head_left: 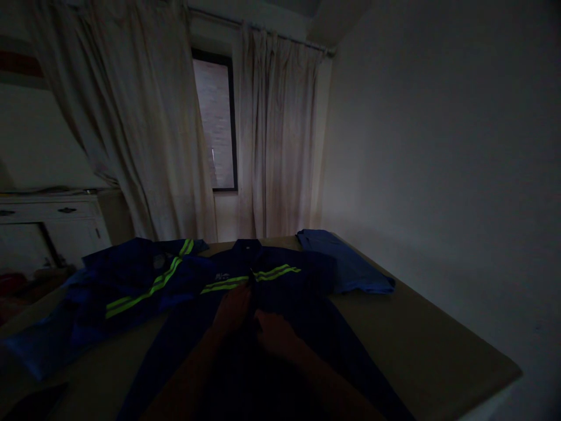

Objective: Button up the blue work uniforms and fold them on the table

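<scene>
A dark blue work jacket with yellow-green reflective stripes lies spread front up on the table, its collar toward the window and sleeves angled down to both sides. My left hand is closed on the jacket's front edge, just below the chest stripe. Close beside it on the right, my right hand is curled with its fingers pinched at the same front opening. Dim light hides the fingertips and the fastening between them.
Another blue striped garment lies rumpled at left on the table. Lighter blue folded cloth sits at the far right, partly under the jacket's sleeve. A white wall borders the right side; curtains hang behind. A white cabinet stands at left.
</scene>
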Available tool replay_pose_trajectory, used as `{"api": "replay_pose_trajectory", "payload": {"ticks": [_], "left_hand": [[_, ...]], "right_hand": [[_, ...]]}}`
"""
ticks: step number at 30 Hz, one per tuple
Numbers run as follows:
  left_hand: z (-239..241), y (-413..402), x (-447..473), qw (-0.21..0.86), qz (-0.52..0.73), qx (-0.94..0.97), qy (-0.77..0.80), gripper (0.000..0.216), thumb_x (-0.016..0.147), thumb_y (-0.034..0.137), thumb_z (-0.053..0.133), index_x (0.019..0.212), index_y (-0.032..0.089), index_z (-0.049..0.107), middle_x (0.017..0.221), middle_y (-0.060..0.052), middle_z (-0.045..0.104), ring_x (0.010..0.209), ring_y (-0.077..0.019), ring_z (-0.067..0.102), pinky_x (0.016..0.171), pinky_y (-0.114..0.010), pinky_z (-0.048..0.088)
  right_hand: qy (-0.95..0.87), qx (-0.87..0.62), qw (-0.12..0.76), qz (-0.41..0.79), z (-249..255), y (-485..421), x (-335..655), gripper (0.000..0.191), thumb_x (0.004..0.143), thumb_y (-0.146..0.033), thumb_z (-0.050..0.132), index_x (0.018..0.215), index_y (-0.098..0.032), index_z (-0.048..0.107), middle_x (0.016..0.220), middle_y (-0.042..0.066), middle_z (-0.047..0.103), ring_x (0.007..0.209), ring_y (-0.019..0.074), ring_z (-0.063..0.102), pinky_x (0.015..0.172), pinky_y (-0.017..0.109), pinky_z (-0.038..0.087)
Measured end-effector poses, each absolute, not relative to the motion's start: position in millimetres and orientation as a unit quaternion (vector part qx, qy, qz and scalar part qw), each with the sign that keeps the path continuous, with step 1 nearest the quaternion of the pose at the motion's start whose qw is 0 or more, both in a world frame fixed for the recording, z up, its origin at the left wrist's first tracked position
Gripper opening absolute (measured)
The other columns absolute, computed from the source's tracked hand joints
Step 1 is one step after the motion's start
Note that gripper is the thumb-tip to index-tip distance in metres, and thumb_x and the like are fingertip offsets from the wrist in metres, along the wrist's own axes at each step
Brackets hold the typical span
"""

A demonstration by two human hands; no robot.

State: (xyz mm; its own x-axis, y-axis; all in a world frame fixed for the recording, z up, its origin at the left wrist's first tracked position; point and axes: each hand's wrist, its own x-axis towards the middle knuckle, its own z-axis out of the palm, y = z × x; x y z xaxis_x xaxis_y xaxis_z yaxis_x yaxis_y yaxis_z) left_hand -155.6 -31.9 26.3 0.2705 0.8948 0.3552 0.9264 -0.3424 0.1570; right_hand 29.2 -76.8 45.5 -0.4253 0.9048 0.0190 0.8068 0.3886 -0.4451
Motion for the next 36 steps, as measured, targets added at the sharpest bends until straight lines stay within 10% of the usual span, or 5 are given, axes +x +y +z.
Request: {"api": "replay_pose_trajectory", "payload": {"ticks": [5,9,21,28,36], "left_hand": [[31,-41,-147,0.045,-0.207,-0.757,-0.618,0.038,0.092,0.008,0.041,0.119,0.016,0.067,0.123,-0.015,0.067,0.118,-0.0266,0.061,0.104,-0.040,0.044],[19,-62,-145,-0.034,-0.208,-0.741,-0.637,0.033,0.093,0.013,0.045,0.115,0.021,0.068,0.120,-0.010,0.068,0.113,-0.0237,0.061,0.101,-0.036,0.045],[17,-92,-148,-0.243,-0.328,-0.691,-0.597,0.036,0.093,0.023,0.042,0.122,0.023,0.065,0.126,-0.007,0.072,0.119,-0.0206,0.065,0.106,-0.035,0.047],[20,-93,-144,-0.300,-0.387,-0.670,-0.558,0.041,0.093,0.032,0.043,0.129,0.021,0.060,0.118,-0.009,0.075,0.109,-0.0216,0.070,0.097,-0.035,0.052],[28,-105,-139,-0.156,-0.231,-0.791,-0.544,0.022,0.090,0.027,0.057,0.103,0.027,0.074,0.120,-0.006,0.070,0.112,-0.0248,0.061,0.100,-0.039,0.044]], "right_hand": [[-0.786,-0.560,0.189,0.181,43,-89,28,0.027,0.092,-0.036,0.052,0.107,-0.022,0.068,0.107,0.013,0.074,0.099,0.0321,0.071,0.078,0.038,0.048],[-0.776,-0.567,0.188,0.203,48,-92,27,0.060,0.073,-0.061,0.072,0.115,-0.018,0.066,0.115,0.018,0.070,0.104,0.0383,0.068,0.083,0.044,0.051],[-0.793,-0.546,0.166,0.213,56,-102,28,0.074,0.061,-0.061,0.080,0.119,-0.019,0.061,0.120,0.018,0.064,0.101,0.0379,0.069,0.080,0.045,0.053],[-0.764,-0.545,0.228,0.258,46,-87,34,0.032,0.084,-0.034,0.061,0.110,-0.018,0.069,0.112,0.013,0.071,0.107,0.0295,0.067,0.089,0.037,0.048],[-0.695,-0.572,0.301,0.314,53,-64,44,0.027,0.084,-0.018,0.053,0.100,-0.021,0.075,0.111,0.006,0.074,0.110,0.0228,0.065,0.096,0.031,0.044]]}}
